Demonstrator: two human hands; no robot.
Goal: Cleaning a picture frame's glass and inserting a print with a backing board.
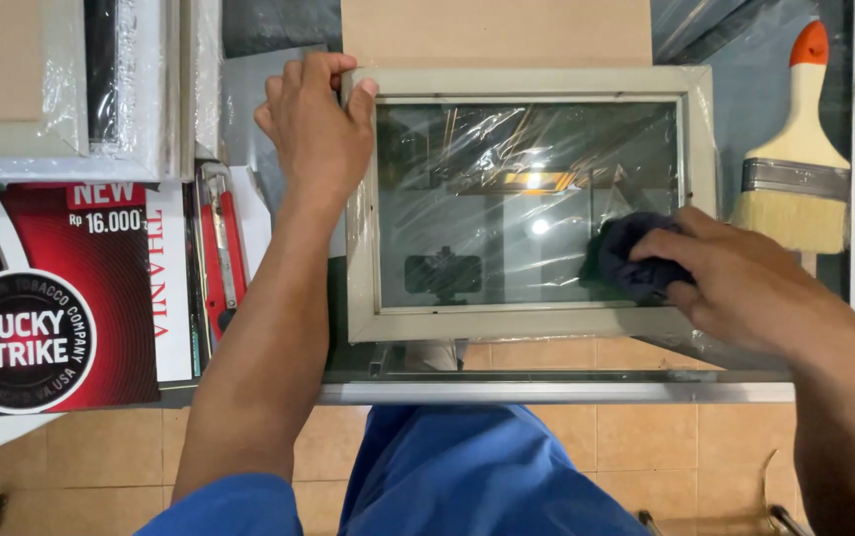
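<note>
Right fingers: curled tight around a dark cloth (628, 260), the right hand (745, 288) pressing the wad down on the glass near the frame's right side.
Left fingers: spread and bent over the top left corner of the picture frame (531, 81), thumb on the front moulding, the left hand (318, 129) pinning it in place.
Frame position: it lay flat, face up, on the glass-topped table (556, 389), square in front of the person, near the table's front edge.
Glass pane: the pane (507, 218) shone with reflections and wrinkled plastic film; it looked brittle and slick, likely to smear or crack under hard pressure.
Frame handling: the pale moulding seemed stiff and light, so the corners and rails looked the safest hold, never the pane.
Cloth handling: soft, limp, easily bunched.
Surroundings: a broad paintbrush (794, 169) with an orange-tipped handle lay just right of the frame; a red cutter (217, 248) and a red printed box (50, 298) sat left.
</note>
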